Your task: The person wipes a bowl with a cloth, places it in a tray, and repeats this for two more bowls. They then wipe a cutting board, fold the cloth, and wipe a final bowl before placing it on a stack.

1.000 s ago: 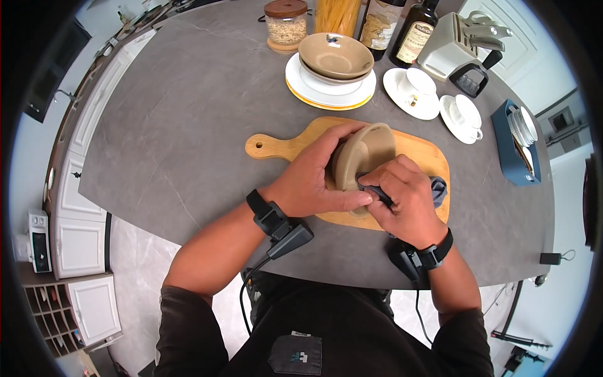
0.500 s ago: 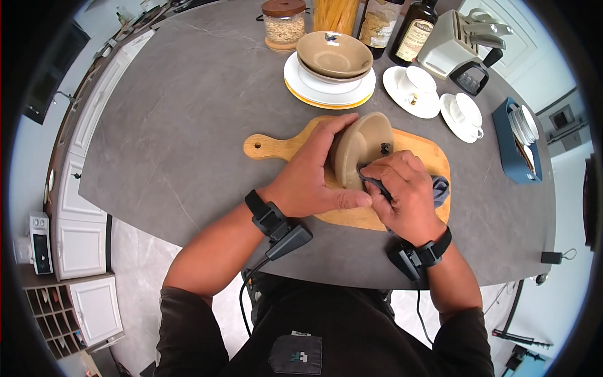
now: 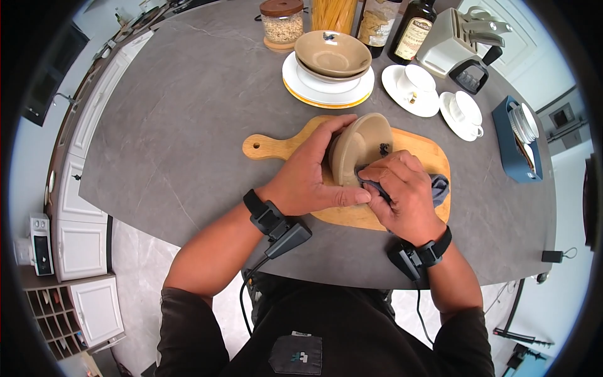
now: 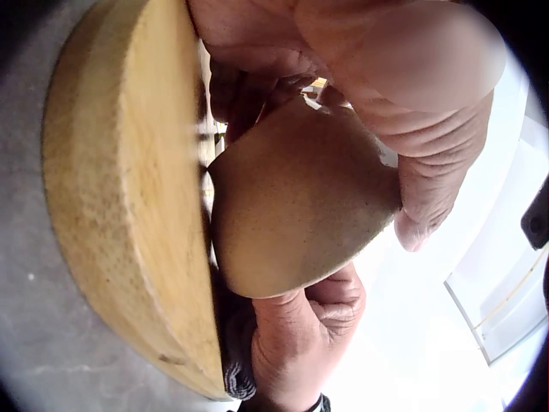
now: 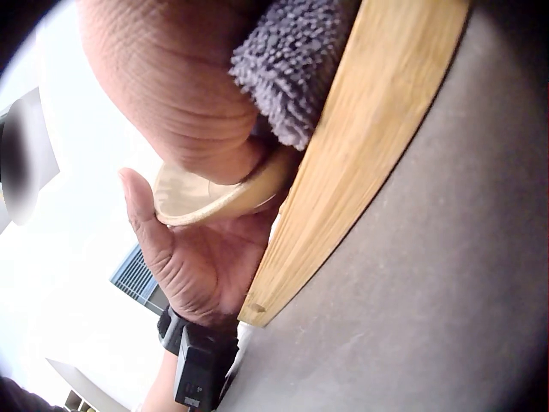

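Observation:
A tan bowl (image 3: pixel 368 141) stands tilted on edge over the wooden cutting board (image 3: pixel 271 147), its inside facing right with a small dark motif showing. My left hand (image 3: pixel 306 173) holds it from the left, fingers behind the outer wall and thumb near the lower rim. In the left wrist view the bowl's outer side (image 4: pixel 300 197) lies close beside the board. My right hand (image 3: pixel 402 195) pinches a dark grey cloth (image 3: pixel 375 186) and presses it inside the bowl. More of the fuzzy cloth (image 5: pixel 292 73) hangs below that hand, against the board in the right wrist view.
Behind the board stand stacked brown bowls (image 3: pixel 333 53) on white plates (image 3: pixel 298 85). Two white cups (image 3: pixel 417 80) on saucers, an oat jar (image 3: pixel 282 28), bottles (image 3: pixel 414 31), a knife block (image 3: pixel 443 47) and a blue bin (image 3: pixel 512 147) of dishes line the back and right.
The bowl has turned in my left hand, so the dark motif inside it now shows. My right hand has shifted slightly against the inner wall, still with the cloth.

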The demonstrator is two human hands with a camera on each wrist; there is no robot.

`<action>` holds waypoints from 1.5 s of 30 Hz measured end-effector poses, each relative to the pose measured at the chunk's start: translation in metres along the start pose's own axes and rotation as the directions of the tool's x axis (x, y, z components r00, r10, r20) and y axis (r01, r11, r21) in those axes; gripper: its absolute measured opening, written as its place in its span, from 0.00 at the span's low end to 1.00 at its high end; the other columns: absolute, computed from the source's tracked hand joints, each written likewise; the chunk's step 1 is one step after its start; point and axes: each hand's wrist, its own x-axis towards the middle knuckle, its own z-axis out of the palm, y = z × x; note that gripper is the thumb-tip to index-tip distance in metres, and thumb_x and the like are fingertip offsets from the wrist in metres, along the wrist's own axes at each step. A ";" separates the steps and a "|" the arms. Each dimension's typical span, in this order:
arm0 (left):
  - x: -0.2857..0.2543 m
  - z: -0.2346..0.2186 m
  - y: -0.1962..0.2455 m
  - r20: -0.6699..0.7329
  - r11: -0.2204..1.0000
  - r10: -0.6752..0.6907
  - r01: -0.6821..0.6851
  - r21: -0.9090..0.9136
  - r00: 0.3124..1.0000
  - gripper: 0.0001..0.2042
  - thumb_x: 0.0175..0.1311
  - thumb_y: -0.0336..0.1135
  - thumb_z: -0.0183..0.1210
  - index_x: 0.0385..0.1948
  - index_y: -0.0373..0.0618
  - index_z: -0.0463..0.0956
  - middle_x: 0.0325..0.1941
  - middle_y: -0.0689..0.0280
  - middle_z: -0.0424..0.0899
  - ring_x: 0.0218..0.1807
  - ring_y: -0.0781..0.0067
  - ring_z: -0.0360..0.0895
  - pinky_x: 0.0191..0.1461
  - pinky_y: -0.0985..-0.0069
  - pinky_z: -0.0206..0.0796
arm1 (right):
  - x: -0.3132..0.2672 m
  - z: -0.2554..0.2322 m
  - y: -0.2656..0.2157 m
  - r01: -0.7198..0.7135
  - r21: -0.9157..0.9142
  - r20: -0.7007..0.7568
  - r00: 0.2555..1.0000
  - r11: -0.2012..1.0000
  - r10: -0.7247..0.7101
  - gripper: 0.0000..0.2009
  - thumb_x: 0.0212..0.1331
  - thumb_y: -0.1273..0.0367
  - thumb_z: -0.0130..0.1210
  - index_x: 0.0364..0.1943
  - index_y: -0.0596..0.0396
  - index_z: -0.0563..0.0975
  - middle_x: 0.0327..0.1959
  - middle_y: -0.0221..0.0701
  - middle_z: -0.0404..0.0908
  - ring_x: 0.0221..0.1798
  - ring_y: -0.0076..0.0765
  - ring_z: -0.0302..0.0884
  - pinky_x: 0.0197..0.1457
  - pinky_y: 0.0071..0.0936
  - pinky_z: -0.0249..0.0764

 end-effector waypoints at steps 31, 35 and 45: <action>-0.003 0.000 -0.006 0.000 0.991 0.073 -0.072 0.115 0.997 0.59 0.51 0.49 0.87 0.81 0.38 0.55 0.77 0.51 0.70 0.78 0.57 0.70 0.81 0.60 0.66 | 0.000 -0.004 -0.001 0.044 0.120 0.043 0.998 0.992 -0.049 0.12 0.47 0.77 0.68 0.39 0.54 0.87 0.36 0.30 0.86 0.42 0.44 0.82 0.48 0.41 0.78; -0.004 0.001 -0.008 -0.011 0.990 0.097 -0.095 0.100 0.995 0.60 0.50 0.50 0.87 0.81 0.38 0.55 0.77 0.50 0.69 0.79 0.56 0.69 0.81 0.59 0.66 | 0.000 -0.001 0.000 0.047 0.084 0.021 0.999 0.995 -0.049 0.12 0.48 0.77 0.69 0.39 0.53 0.87 0.35 0.30 0.85 0.42 0.43 0.82 0.47 0.41 0.77; 0.000 -0.002 0.001 0.022 0.999 0.005 -0.006 0.051 1.000 0.59 0.53 0.55 0.86 0.80 0.38 0.55 0.76 0.51 0.69 0.78 0.59 0.69 0.80 0.60 0.66 | 0.001 0.000 -0.002 0.047 0.006 0.014 0.999 0.999 -0.047 0.12 0.50 0.76 0.71 0.40 0.52 0.87 0.37 0.30 0.84 0.43 0.42 0.81 0.45 0.40 0.76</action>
